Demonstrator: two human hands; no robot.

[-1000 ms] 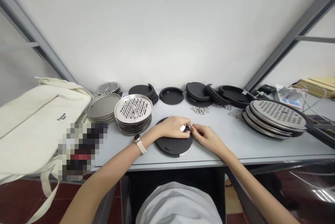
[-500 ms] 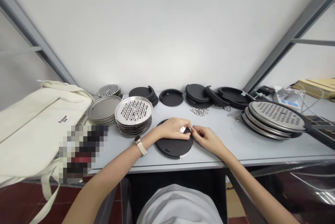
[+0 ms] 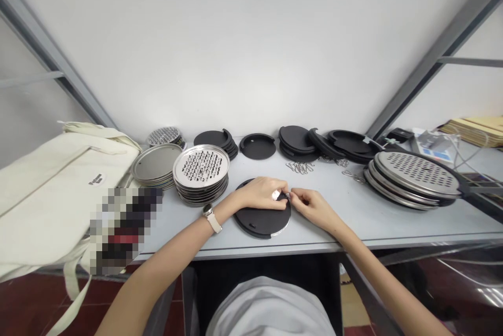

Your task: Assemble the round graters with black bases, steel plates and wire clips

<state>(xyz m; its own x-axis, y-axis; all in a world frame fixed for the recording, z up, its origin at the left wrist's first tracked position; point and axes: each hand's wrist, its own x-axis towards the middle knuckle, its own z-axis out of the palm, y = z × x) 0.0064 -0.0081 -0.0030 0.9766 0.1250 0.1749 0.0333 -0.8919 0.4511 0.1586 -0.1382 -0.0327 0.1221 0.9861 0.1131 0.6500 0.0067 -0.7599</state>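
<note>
A black disc (image 3: 263, 219) lies flat near the front edge of the grey table (image 3: 334, 181), between and under the hands. Its outline is round, so only its details give it a direction: a silvery edge (image 3: 281, 230) faces near right, and a small dark slot or tab (image 3: 252, 225) sits toward the near left. The left hand (image 3: 259, 192) reaches across the disc's far half, pointing right, its thumb and forefinger bent with a narrow gap between them. A small white thing (image 3: 275, 195) shows there; I cannot tell whether they grip it. The right hand (image 3: 310, 206) comes in from the right, thumb and forefinger in a tight pinch just beside the disc's right edge; what lies between them is too small to tell. Wire hooks (image 3: 301, 167) lie beyond, and a stack of graters (image 3: 201, 166) stands left.
</note>
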